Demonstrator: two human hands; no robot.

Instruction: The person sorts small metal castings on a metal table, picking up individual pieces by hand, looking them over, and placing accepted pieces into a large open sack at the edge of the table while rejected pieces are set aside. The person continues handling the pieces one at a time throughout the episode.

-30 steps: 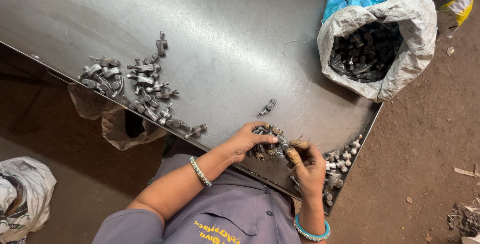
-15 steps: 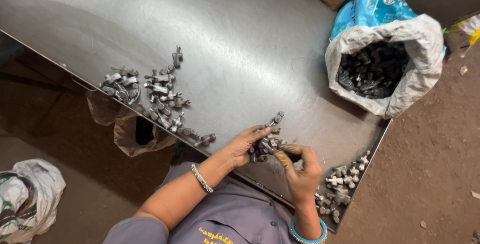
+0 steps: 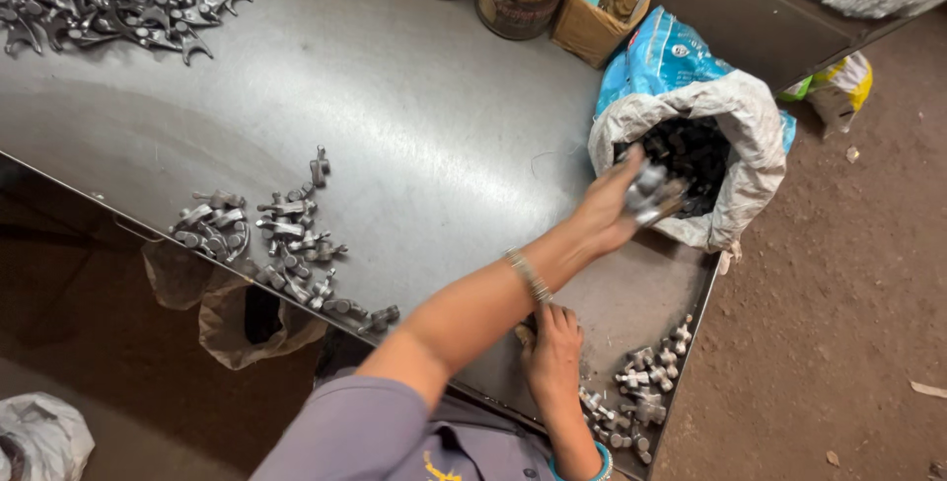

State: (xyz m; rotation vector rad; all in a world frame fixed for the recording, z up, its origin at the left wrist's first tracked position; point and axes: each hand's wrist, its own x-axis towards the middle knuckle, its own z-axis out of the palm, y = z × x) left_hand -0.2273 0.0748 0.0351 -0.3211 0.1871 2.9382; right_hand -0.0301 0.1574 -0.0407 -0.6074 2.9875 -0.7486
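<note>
Several blurred metal parts (image 3: 651, 193) in left hand (image 3: 607, 210)

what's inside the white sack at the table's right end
The white sack holds a dark heap of small metal parts. The left hand covers part of its mouth; its depth is hidden.

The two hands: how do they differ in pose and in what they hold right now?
The left hand reaches out to the white sack, gripping a blurred handful of metal parts; the right hand lies on the steel table close to the body, with nothing visibly gripped. Left wears a silvery bracelet, right a blue bangle. Both are bare.
</note>
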